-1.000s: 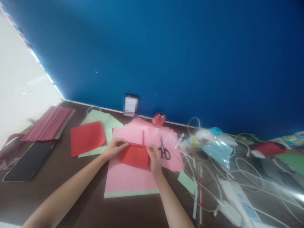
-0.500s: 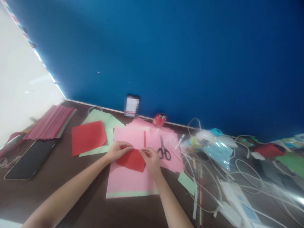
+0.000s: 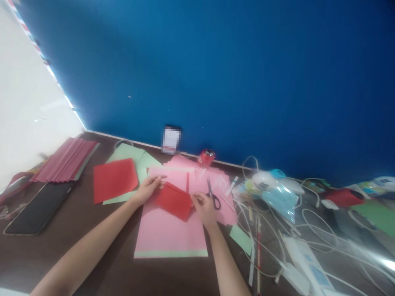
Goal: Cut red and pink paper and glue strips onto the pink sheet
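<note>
A folded piece of red paper (image 3: 174, 202) is held between my hands over a pink sheet (image 3: 171, 238) with a pale green strip along its near edge. My left hand (image 3: 150, 188) has its fingers closed on the paper's upper left corner. At the right end, my right hand (image 3: 203, 206) pinches the paper's edge between thumb and fingers. Black-handled scissors (image 3: 212, 199) lie just beyond my right hand on more pink paper (image 3: 226, 216). A narrow red strip (image 3: 187, 183) rests on the pink sheet behind the held paper.
Left of my hands, another red sheet (image 3: 114, 181) lies on green paper (image 3: 126, 150). Farther left are pleated pink paper (image 3: 66, 158) and a phone (image 3: 38, 209). A red round object (image 3: 206, 157) stands by the blue wall. White cables and a power strip (image 3: 308, 263) crowd the right side.
My hands have moved apart to the ends of the red paper. The paper now slants down to the right, with its folded top edge uncovered.
</note>
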Available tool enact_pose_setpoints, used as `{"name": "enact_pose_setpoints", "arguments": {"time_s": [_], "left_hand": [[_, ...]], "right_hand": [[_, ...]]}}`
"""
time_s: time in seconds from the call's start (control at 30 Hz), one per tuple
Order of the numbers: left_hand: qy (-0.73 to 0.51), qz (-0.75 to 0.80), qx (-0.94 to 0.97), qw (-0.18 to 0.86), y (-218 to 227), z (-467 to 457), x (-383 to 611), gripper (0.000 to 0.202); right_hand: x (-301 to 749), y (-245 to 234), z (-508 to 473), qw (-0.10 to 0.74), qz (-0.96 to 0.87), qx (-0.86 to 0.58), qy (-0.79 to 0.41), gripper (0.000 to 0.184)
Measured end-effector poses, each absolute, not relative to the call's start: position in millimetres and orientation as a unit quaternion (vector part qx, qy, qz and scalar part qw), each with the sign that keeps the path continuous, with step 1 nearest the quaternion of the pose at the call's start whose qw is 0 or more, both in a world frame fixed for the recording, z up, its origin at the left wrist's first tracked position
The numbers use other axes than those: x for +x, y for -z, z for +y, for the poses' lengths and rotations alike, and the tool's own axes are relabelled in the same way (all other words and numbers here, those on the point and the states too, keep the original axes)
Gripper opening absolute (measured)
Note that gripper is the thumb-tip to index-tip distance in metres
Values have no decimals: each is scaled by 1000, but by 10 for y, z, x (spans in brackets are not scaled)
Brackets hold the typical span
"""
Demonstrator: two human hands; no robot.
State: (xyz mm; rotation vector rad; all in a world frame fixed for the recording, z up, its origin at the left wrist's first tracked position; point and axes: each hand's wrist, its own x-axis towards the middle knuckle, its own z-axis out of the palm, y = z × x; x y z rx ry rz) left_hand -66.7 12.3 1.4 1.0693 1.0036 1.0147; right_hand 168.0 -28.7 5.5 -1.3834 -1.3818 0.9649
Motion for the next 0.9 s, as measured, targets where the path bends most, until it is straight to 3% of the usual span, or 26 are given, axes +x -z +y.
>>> {"name": "enact_pose_setpoints", "arguments": {"time_s": [0.17, 0.3, 0.53, 0.63, 0.77, 0.9], "left_hand": [[-474, 401, 483, 618, -38, 114, -657, 49], [-414, 469, 573, 529, -68, 68, -658, 35], [-320, 490, 690, 427, -169, 125, -723, 34], [-311, 494, 738, 339, -254, 99, -713, 33], [-307, 467, 819, 129, -440, -15, -584, 32], [-174, 407, 889, 121, -576, -75, -417, 33]], "right_hand": [[1608, 48, -325, 486, -557, -570, -358, 27], [1564, 106, -336, 456, -596, -559, -354, 28], [1597, 52, -338, 416, -617, -548, -383, 25], [1602, 5, -360, 406, -634, -552, -358, 24], [1583, -49, -407, 378, -693, -549, -274, 20], [1548, -80, -454, 366, -735, -510, -257, 17]]}}
